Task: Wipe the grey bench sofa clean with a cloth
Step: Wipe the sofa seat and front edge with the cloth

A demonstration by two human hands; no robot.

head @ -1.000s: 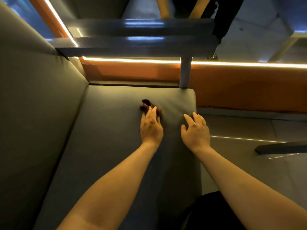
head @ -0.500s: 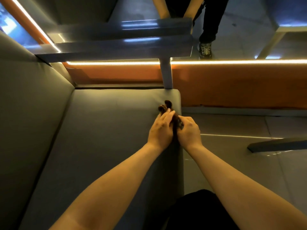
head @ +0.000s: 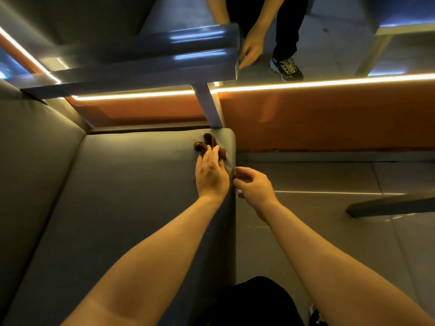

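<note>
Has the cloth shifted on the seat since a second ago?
Yes. The brown cloth, under the left hand, has moved right, toward the far right corner of the grey seat, and now lies near the metal table leg.

Dim room, lit by a warm glowing light strip along the top of an orange wall panel. Glossy grey table on a square grey post. Pale grey tiled floor at right.

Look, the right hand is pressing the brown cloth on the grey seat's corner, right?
No, it's the left hand pressing the brown cloth on the grey seat's corner. The head view shows the right hand held beside the seat's edge instead.
</note>
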